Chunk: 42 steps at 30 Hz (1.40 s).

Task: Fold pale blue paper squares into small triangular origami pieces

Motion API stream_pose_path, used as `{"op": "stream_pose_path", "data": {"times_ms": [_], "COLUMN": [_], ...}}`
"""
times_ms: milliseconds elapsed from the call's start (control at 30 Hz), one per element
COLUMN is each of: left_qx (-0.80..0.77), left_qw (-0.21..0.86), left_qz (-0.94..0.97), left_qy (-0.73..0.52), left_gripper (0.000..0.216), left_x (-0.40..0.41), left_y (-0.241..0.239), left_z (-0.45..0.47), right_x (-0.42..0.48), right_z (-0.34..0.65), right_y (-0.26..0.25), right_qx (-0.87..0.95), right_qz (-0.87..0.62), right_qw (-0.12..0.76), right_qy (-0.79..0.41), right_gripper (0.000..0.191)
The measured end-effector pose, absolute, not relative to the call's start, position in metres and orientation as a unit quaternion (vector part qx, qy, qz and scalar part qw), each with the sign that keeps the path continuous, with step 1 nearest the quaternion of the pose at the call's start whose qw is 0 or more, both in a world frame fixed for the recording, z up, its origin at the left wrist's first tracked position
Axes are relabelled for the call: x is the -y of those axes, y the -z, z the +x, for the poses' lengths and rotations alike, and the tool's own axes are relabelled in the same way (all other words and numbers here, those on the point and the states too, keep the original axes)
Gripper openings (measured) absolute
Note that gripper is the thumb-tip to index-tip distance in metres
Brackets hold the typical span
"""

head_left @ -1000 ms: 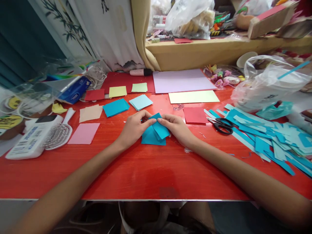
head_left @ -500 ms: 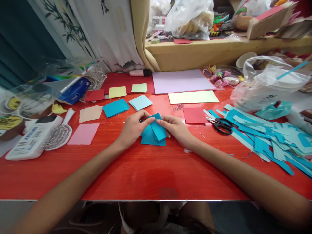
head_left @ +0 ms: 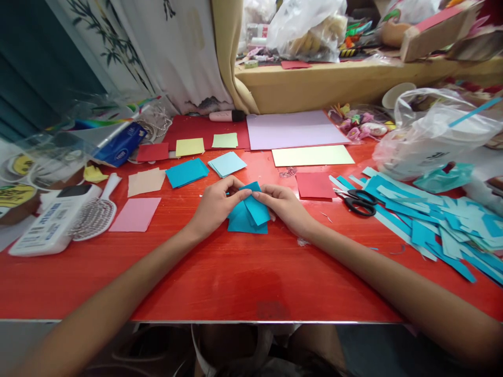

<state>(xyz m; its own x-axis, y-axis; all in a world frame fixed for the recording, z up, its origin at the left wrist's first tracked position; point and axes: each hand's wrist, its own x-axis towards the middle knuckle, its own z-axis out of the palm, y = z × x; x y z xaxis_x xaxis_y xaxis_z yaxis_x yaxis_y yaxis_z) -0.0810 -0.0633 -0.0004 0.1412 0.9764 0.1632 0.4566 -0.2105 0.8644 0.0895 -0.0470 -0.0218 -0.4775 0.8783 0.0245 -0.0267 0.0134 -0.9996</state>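
Note:
Between my hands is a folded piece of blue paper [head_left: 257, 210], tilted just above the table. My left hand [head_left: 220, 201] pinches its upper left edge with thumb and fingers. On the other side my right hand [head_left: 286, 206] grips it, thumb on top and fingertips partly hidden behind. Beneath it lies another blue paper piece [head_left: 247, 225], its lower part showing. Beyond my left hand are a stack of blue squares [head_left: 187, 173] and a stack of pale blue squares [head_left: 227, 164]. A red stack of squares [head_left: 314, 186] lies past my right hand.
Black-handled scissors [head_left: 360, 202] and a heap of blue paper strips [head_left: 440, 220] lie at right. At left are a pink square [head_left: 135, 214], a hairbrush [head_left: 96, 219] and a white bottle [head_left: 55, 222]. A lilac sheet [head_left: 293, 130] lies at the back.
Both hands keep the same pinch on the folded blue paper. The whole view has shifted very slightly; nothing on the table has visibly moved.

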Motion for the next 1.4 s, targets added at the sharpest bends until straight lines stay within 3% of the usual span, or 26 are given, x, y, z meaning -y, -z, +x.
{"op": "stream_pose_path", "data": {"times_ms": [367, 1067, 1400], "left_qx": [-0.529, -0.499, -0.517], "left_qw": [0.318, 0.392, 0.347], "left_qz": [0.69, 0.638, 0.617], "left_qy": [-0.377, -0.437, -0.482], "left_gripper": [0.024, 0.019, 0.015], "left_x": [0.062, 0.066, 0.051], "left_y": [0.002, -0.002, -0.004], "left_z": [-0.082, -0.076, -0.09], "right_x": [0.048, 0.048, 0.048], "right_z": [0.09, 0.092, 0.091], "right_y": [0.021, 0.023, 0.021], "right_qx": [0.614, 0.685, 0.707], "right_qz": [-0.351, -0.329, -0.365], "right_qw": [0.369, 0.314, 0.304], "right_qy": [-0.604, -0.569, -0.524], "right_gripper": [0.026, 0.036, 0.042]}}
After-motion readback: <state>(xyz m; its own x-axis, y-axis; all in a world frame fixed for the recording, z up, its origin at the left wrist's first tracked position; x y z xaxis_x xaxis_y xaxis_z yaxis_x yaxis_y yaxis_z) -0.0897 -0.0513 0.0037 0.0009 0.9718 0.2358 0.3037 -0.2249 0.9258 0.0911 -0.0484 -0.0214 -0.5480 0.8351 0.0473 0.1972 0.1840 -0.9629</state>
